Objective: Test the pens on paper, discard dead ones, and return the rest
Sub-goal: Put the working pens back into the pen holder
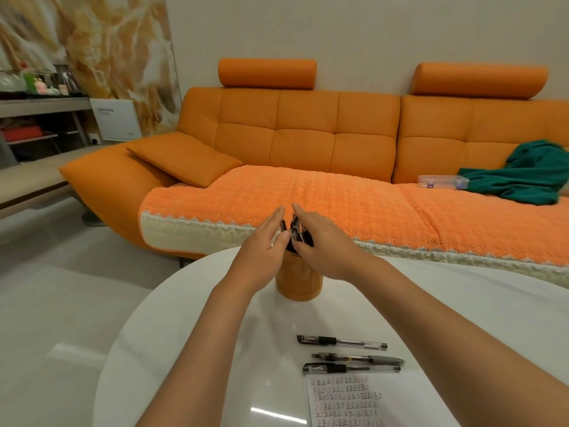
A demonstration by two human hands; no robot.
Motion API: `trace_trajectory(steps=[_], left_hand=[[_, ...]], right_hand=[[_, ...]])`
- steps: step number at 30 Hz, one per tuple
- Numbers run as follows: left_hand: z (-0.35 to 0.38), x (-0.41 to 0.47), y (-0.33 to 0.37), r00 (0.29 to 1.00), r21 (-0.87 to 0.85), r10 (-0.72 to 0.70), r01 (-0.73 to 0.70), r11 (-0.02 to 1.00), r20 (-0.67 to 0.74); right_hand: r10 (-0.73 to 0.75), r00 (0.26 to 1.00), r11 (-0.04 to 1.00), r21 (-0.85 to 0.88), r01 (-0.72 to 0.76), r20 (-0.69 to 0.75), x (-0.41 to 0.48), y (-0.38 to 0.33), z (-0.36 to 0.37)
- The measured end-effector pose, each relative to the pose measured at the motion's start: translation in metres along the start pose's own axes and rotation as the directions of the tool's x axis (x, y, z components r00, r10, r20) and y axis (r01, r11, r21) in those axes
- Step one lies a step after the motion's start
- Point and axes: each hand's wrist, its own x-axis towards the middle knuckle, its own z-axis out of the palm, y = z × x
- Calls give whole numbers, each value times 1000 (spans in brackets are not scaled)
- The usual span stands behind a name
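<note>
An orange pen holder (298,285) stands on the round white table (191,334), with a bunch of black-capped pens (294,231) sticking out of its top. My left hand (261,241) and my right hand (326,241) close in on that bunch from either side, each holding pens between thumb and fingers; the long fingers point up and away. Nearer to me, three pens lie side by side: one clear pen (341,342), a grey one (358,359) and another clear one (351,368). Just below them lies a sheet of paper (341,402) covered in rows of pen marks.
Beyond the table's far edge runs an orange sofa (308,195) with a loose cushion (184,158), a green cloth (523,177) and a clear plastic box (443,182). To the left are pale floor (46,288) and a shelf unit (40,118).
</note>
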Motion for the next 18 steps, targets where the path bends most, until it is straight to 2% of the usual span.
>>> trace_trajectory(steps=[2, 6, 8, 10, 11, 14, 16, 18], left_hand=[[-2, -6, 4, 998, -9, 24, -24, 1000, -59], [2, -25, 15, 938, 33, 90, -83, 996, -335], [6, -39, 22, 932, 29, 60, -53, 998, -359], [9, -50, 26, 963, 29, 11, -4, 1000, -270], [11, -56, 27, 979, 48, -14, 24, 999, -204], [18, -72, 28, 995, 148, -96, 92, 985, 17], [25, -84, 26, 973, 231, -150, 108, 967, 174], [30, -94, 23, 929, 326, -221, 119, 938, 296]], right_hand=[[4, 1000, 996, 89, -3, -8, -8, -2, -8], [34, 995, 991, 134, -21, -96, -30, -8, -21], [29, 983, 987, 162, 0, -179, -44, -10, -24], [27, 984, 979, 202, 10, -179, -61, -13, -23], [29, 991, 979, 205, -2, -131, -69, -14, -23], [50, 988, 991, 117, -68, 146, -92, -16, -19], [88, 941, 996, -24, -85, 326, -105, -13, -13], [154, 890, 987, -116, -115, 430, -116, -10, -6]])
